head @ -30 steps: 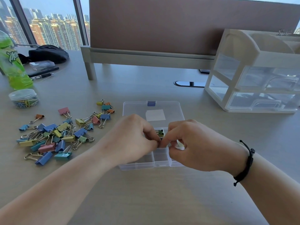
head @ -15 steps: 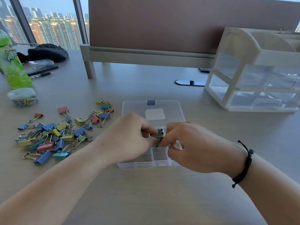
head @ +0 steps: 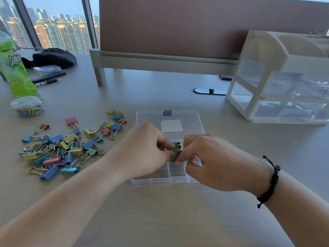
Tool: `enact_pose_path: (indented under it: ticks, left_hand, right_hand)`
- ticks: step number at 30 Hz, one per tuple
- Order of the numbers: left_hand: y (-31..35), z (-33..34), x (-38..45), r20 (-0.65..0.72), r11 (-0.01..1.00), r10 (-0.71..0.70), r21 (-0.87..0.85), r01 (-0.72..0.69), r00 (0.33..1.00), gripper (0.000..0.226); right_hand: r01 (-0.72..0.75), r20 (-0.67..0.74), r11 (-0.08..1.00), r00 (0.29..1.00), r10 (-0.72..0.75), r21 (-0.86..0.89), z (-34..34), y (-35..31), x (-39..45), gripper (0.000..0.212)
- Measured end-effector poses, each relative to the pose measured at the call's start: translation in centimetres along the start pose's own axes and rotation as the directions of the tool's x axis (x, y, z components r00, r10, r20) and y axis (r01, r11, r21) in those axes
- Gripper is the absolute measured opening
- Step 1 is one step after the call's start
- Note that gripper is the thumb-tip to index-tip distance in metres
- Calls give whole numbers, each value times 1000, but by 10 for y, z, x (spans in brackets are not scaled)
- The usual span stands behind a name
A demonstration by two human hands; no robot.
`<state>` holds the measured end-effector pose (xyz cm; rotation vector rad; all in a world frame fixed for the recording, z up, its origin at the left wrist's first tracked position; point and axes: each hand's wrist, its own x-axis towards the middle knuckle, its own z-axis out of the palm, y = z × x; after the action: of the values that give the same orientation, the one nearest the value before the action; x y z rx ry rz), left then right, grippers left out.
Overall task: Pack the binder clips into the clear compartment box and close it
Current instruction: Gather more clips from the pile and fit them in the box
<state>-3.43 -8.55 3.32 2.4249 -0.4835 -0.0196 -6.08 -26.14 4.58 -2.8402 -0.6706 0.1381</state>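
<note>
Against the picture half a second back, little is changing: both hands are staying bunched over the middle of the box, fingertips a touch lower. The pale matte desk [head: 178, 220] is bearing a white-framed drawer unit [head: 284, 77] with clear fronts at far right. The clear compartment box [head: 151, 180] is lying open, its flat lid [head: 178, 116] laid back, blue latch at the far edge. The left hand [head: 144, 150] and right hand [head: 213, 163] are curling fingers inward, pinching a dark green binder clip [head: 177, 155] over a middle compartment; more clips are sitting in the cell behind. The loose pile of binder clips [head: 67, 147], glossy folded metal with wire handles, is lying left of the box. A round clear tub [head: 26, 106] is holding paper clips.
</note>
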Motion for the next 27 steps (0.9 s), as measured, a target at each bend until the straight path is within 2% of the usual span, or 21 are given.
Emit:
enact_pose_path:
  ticks: [9,13,15,16,18,19,22,27]
  left_hand:
    - [-2,2,-1,-4,1000,-7,27,7,1000,16]
    - [-2,-1,-4,-11,1000,8,-15,-8,1000,21]
    - [-2,-6,-1,-52,991,-29,-129,23,998,16]
    - [-1,-9,0,-52,966,-68,-252,53,996,16]
    - [2,-12,1,2,879,-131,-462,118,991,26]
    - [3,-12,1,32,855,-137,-501,135,990,32]
    - [2,-6,0,79,879,-89,-462,116,993,42]
    - [2,-5,-3,57,914,-52,-399,70,997,31]
  right_hand:
    - [32,-21,999,999,-32,10,2,3,0,35]
    - [31,-32,999,999,-30,24,3,4,0,35]
    - [25,-43,999,999,-24,39,3,4,0,35]
    - [25,-46,999,999,-23,45,3,4,0,35]
    - [28,-48,999,999,-26,46,4,5,0,35]
    - [27,-49,999,998,-25,44,4,6,1,35]
    - [13,-61,998,998,-9,54,4,8,2,30]
    - [-3,-61,997,998,8,74,3,8,1,24]
